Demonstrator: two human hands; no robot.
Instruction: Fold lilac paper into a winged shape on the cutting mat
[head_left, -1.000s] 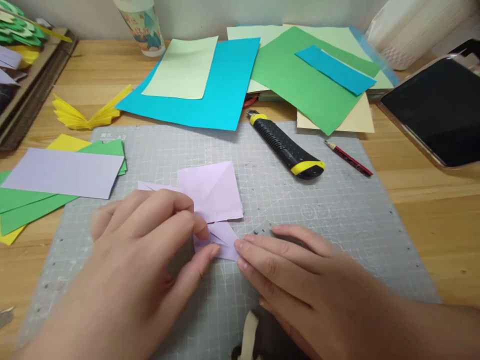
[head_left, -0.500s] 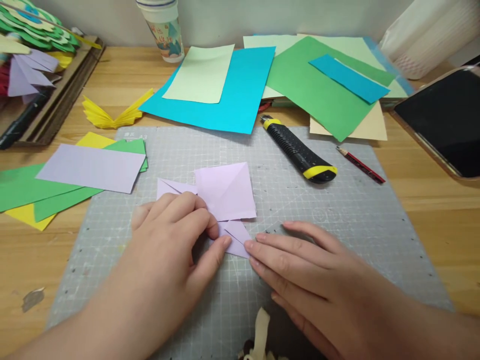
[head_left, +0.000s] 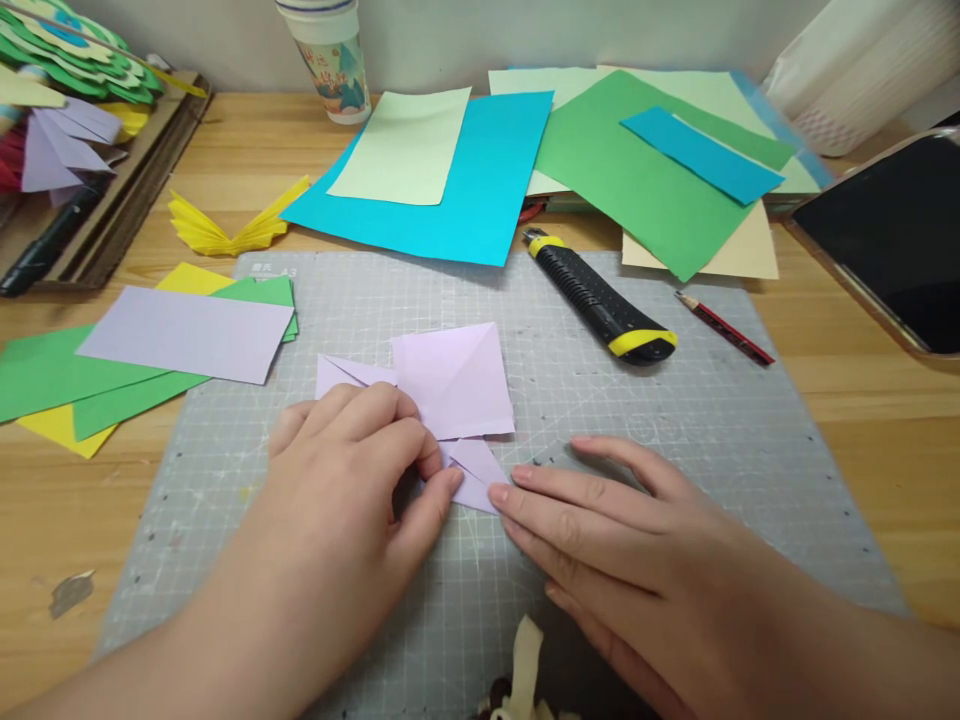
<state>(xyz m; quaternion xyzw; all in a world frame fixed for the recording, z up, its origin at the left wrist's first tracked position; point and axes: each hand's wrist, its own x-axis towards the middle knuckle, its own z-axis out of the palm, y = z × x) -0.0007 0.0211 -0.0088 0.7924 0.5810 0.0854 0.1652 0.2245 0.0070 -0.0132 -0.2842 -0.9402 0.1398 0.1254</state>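
A folded light-purple paper [head_left: 480, 478] lies on the grey cutting mat [head_left: 645, 590]. My left hand [head_left: 360, 470] is curled over its left part, with thumb and forefinger pinching it against the mat. Flat on the mat, my right hand [head_left: 600, 530] has its fingers stretched out, the fingertips touching the paper's lower right corner. Just beyond lies a square light-purple folded piece [head_left: 461, 380] with a diagonal crease. Another pointed purple flap [head_left: 345, 375] shows behind my left knuckles; whether it joins the paper under my hand is hidden.
A black and yellow utility knife [head_left: 600, 295] and a red-black pencil [head_left: 724, 328] lie at the right. Purple [head_left: 187, 335] and green strips are at the left. Behind are a yellow pleated piece [head_left: 232, 230], blue paper [head_left: 420, 235], green paper [head_left: 630, 170], a cup [head_left: 330, 65] and a phone [head_left: 900, 240].
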